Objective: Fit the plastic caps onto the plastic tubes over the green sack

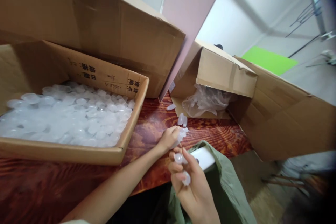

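My left hand (169,139) reaches across the wooden table, its fingers closed around small translucent plastic pieces (181,134). Closer to me, my right hand (193,185) is turned palm up, its fingers curled around a rounded translucent plastic piece (178,158) and another one (186,178) lower in the palm. Just beyond the left hand lie loose tube-like plastic pieces (182,119), and one more (171,107) rests farther back. Fingers partly cover what each hand holds, so the exact kind of piece cannot be made out.
On the left, an open cardboard box (131,126) holds many translucent rounded pieces (65,115). A larger carton (126,38) stands behind it. At the back right, another box (225,73) contains a clear plastic bag (207,99). Green cloth (228,182) and a white object (204,157) are beside my right hand.
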`<action>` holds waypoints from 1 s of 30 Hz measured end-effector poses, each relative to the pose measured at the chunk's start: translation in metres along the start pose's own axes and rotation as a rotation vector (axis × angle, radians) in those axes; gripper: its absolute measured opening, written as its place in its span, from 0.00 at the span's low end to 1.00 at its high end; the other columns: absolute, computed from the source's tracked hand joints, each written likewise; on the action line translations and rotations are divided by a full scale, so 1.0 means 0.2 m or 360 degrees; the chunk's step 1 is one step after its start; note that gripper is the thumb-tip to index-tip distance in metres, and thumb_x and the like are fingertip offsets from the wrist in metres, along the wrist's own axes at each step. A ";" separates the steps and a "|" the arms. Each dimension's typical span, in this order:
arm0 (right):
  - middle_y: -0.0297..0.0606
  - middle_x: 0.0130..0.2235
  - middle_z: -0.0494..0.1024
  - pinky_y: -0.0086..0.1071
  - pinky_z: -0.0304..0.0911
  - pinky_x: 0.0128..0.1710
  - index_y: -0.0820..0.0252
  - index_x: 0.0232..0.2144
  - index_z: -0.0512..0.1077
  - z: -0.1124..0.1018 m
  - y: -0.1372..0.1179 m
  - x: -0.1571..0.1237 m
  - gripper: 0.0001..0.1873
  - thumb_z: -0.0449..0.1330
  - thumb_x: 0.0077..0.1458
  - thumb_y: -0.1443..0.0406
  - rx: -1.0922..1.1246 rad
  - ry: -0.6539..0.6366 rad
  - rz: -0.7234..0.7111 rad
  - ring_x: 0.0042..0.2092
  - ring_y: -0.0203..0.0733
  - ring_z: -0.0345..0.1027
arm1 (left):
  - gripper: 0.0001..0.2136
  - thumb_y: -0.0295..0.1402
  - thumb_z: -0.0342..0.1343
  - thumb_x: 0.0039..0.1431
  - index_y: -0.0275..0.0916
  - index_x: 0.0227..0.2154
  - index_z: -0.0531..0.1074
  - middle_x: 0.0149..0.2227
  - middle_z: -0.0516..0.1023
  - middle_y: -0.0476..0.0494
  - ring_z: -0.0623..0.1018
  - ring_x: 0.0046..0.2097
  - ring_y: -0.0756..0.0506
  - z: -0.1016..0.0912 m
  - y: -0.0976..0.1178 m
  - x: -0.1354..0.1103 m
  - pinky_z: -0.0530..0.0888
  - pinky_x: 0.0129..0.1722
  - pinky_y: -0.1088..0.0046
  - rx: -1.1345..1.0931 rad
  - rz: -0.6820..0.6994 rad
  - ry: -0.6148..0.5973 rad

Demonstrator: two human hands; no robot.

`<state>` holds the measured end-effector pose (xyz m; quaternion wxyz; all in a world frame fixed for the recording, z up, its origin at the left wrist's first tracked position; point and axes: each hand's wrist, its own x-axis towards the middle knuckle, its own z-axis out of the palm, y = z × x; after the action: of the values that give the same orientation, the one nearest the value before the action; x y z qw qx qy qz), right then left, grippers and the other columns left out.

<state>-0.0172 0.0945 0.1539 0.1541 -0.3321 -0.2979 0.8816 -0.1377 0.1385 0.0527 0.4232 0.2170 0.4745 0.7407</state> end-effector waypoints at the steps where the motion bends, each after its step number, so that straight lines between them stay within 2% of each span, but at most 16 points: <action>1: 0.32 0.31 0.73 0.12 0.55 0.18 0.62 0.32 0.74 -0.05 0.02 -0.05 0.18 0.75 0.38 0.63 0.0328 0.0020 0.0205 0.24 0.23 0.60 | 0.16 0.43 0.50 0.67 0.33 0.37 0.71 0.24 0.71 0.52 0.68 0.20 0.55 0.00 0.00 0.00 0.66 0.18 0.80 0.0057 -0.0012 -0.0018; 3: 0.33 0.31 0.75 0.11 0.59 0.21 0.64 0.31 0.75 -0.15 0.08 -0.11 0.18 0.76 0.35 0.69 0.0671 0.0055 0.0453 0.25 0.22 0.63 | 0.18 0.46 0.48 0.67 0.33 0.37 0.71 0.21 0.70 0.53 0.68 0.17 0.55 0.00 0.01 -0.01 0.63 0.15 0.81 0.0139 -0.0022 -0.0034; 5: 0.36 0.32 0.77 0.12 0.64 0.25 0.64 0.31 0.75 -0.22 0.16 -0.15 0.20 0.77 0.33 0.71 0.0702 0.0122 0.0441 0.28 0.25 0.67 | 0.19 0.47 0.48 0.65 0.34 0.37 0.70 0.21 0.71 0.52 0.69 0.17 0.54 0.01 0.01 -0.02 0.62 0.14 0.81 0.0186 -0.0014 -0.0038; 7: 0.38 0.32 0.79 0.14 0.66 0.26 0.64 0.31 0.76 -0.28 0.22 -0.18 0.23 0.78 0.30 0.70 0.0622 0.0244 0.0279 0.28 0.26 0.69 | 0.19 0.48 0.49 0.64 0.35 0.37 0.70 0.21 0.72 0.52 0.70 0.17 0.53 0.01 0.02 -0.02 0.62 0.15 0.81 0.0223 -0.0003 -0.0046; 9: 0.38 0.30 0.79 0.14 0.61 0.20 0.63 0.31 0.76 -0.32 0.26 -0.21 0.24 0.79 0.29 0.65 0.0504 0.0331 0.0089 0.23 0.24 0.65 | 0.19 0.48 0.50 0.63 0.35 0.36 0.70 0.21 0.72 0.51 0.70 0.17 0.53 0.02 0.03 -0.04 0.62 0.15 0.80 0.0260 0.0006 -0.0053; 12: 0.35 0.26 0.77 0.15 0.48 0.13 0.62 0.30 0.75 -0.38 0.30 -0.26 0.24 0.77 0.36 0.54 0.0347 0.0376 -0.0169 0.16 0.20 0.53 | 0.18 0.48 0.51 0.60 0.35 0.35 0.70 0.20 0.72 0.49 0.70 0.16 0.52 0.03 0.04 -0.06 0.62 0.15 0.79 0.0309 0.0009 -0.0084; 16: 0.31 0.23 0.73 0.15 0.43 0.12 0.63 0.29 0.74 -0.47 0.31 -0.32 0.23 0.74 0.41 0.51 0.0153 0.0438 -0.0372 0.15 0.19 0.49 | 0.20 0.50 0.52 0.57 0.36 0.37 0.73 0.20 0.73 0.48 0.70 0.16 0.50 0.08 0.03 -0.10 0.62 0.14 0.78 0.0378 0.0015 -0.0213; 17: 0.32 0.25 0.74 0.16 0.45 0.13 0.63 0.29 0.74 -0.50 0.31 -0.33 0.23 0.74 0.41 0.51 0.0107 0.0476 -0.0410 0.15 0.20 0.51 | 0.20 0.50 0.52 0.56 0.36 0.37 0.73 0.20 0.74 0.47 0.70 0.17 0.49 0.10 0.03 -0.11 0.62 0.14 0.77 0.0408 0.0018 -0.0265; 20: 0.39 0.34 0.79 0.18 0.60 0.20 0.61 0.33 0.74 -0.57 0.29 -0.36 0.23 0.75 0.39 0.54 0.0071 0.0697 -0.0564 0.22 0.26 0.64 | 0.19 0.48 0.52 0.57 0.36 0.39 0.75 0.21 0.75 0.46 0.72 0.17 0.48 0.17 0.01 -0.21 0.63 0.14 0.76 0.0534 0.0033 -0.0472; 23: 0.36 0.37 0.79 0.23 0.70 0.30 0.58 0.34 0.74 -0.65 0.24 -0.40 0.25 0.77 0.36 0.55 0.0144 0.1007 -0.0808 0.31 0.32 0.73 | 0.17 0.43 0.49 0.61 0.38 0.40 0.77 0.24 0.77 0.44 0.75 0.21 0.46 0.27 -0.01 -0.35 0.67 0.20 0.74 0.0714 0.0122 -0.0728; 25: 0.32 0.34 0.78 0.22 0.70 0.30 0.57 0.35 0.74 -0.69 0.20 -0.44 0.25 0.77 0.35 0.55 0.0139 0.1176 -0.0979 0.31 0.33 0.73 | 0.14 0.40 0.50 0.61 0.40 0.39 0.79 0.32 0.80 0.41 0.78 0.32 0.43 0.32 -0.03 -0.45 0.72 0.33 0.71 0.0834 0.0252 -0.0908; 27: 0.33 0.34 0.78 0.20 0.66 0.23 0.57 0.36 0.73 -0.72 0.17 -0.47 0.24 0.75 0.40 0.54 0.0067 0.1262 -0.1128 0.25 0.29 0.70 | 0.13 0.37 0.51 0.61 0.40 0.41 0.79 0.37 0.80 0.39 0.78 0.39 0.42 0.35 -0.06 -0.54 0.70 0.42 0.69 0.0927 0.0358 -0.1069; 30: 0.37 0.39 0.79 0.18 0.56 0.15 0.58 0.37 0.71 -0.74 0.17 -0.51 0.21 0.71 0.46 0.53 -0.0073 0.1278 -0.1253 0.18 0.24 0.60 | 0.14 0.35 0.49 0.63 0.38 0.43 0.78 0.36 0.79 0.38 0.77 0.38 0.43 0.36 -0.12 -0.60 0.68 0.40 0.70 0.1029 0.0408 -0.1261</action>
<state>0.1548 0.0827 0.0944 0.5655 -0.5086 -0.3365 0.5552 -0.0090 0.0801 0.0745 0.3876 0.6562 0.4520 0.4636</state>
